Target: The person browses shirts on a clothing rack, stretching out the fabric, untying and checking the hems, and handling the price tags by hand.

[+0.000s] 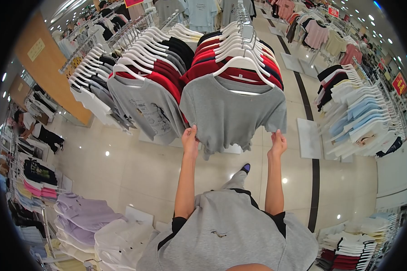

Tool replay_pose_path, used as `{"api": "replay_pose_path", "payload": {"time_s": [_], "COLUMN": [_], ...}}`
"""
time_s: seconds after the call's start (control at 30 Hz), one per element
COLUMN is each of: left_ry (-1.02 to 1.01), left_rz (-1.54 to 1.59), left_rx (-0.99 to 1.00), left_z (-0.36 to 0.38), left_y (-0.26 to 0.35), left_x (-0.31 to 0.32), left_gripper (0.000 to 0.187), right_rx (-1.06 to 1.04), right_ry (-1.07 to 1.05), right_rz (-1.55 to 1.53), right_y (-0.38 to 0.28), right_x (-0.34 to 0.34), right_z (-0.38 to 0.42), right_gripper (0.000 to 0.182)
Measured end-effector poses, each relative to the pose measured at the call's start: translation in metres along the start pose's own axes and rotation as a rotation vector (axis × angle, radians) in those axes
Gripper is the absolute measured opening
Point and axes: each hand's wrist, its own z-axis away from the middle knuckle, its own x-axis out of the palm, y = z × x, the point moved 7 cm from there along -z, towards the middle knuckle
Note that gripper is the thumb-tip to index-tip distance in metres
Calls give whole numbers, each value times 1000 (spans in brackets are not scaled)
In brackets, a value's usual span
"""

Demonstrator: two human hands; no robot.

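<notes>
A grey short-sleeved T-shirt [233, 110] hangs on a white hanger [243, 63] at the front of a rack, facing me. My left hand [190, 141] pinches the edge of its left-hand sleeve. On the other side, my right hand [277, 143] has its fingers closed on the other sleeve's edge. Between my hands the shirt's lower part bunches and hangs unevenly. Behind it on the same rail are several red, navy and black shirts [212, 47] on white hangers. Just left hangs a grey printed shirt [144, 106], apart from my left hand.
Another rack of white and light-blue clothes [355, 106] stands at the right. Lilac shirts [83, 212] and a white shirt [122, 239] hang low on the left. White base plates [308, 137] lie on the tiled floor. A person [38, 128] is at the far left.
</notes>
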Motion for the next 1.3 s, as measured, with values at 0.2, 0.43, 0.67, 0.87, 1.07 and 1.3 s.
{"api": "replay_pose_path", "payload": {"time_s": [0.2,0.43,0.67,0.87,1.07,1.3], "left_ry": [-5,-68,-70,-191,-373,-319], "left_rz": [2,-334,-1060,-281,-146,-493], "left_rx": [162,422,1067,387,171,397], "left_z": [5,15,64,28,18,34], "left_y": [12,38,85,43,36,40], "left_x": [6,5,48,23,41,69], "left_gripper": [17,19,27,16,21,39], "right_rx": [-102,-152,-202,-190,4,-25], "right_ry": [3,-62,-3,-30,-12,-85], "right_rz": [38,125,172,-4,-76,-196], "right_y": [-12,-28,-30,-30,-11,-22], "right_x": [-8,-1,-9,-8,-14,3], "right_z": [-13,-22,-40,-41,-43,-34], "right_gripper": [27,17,14,15,13,14]}}
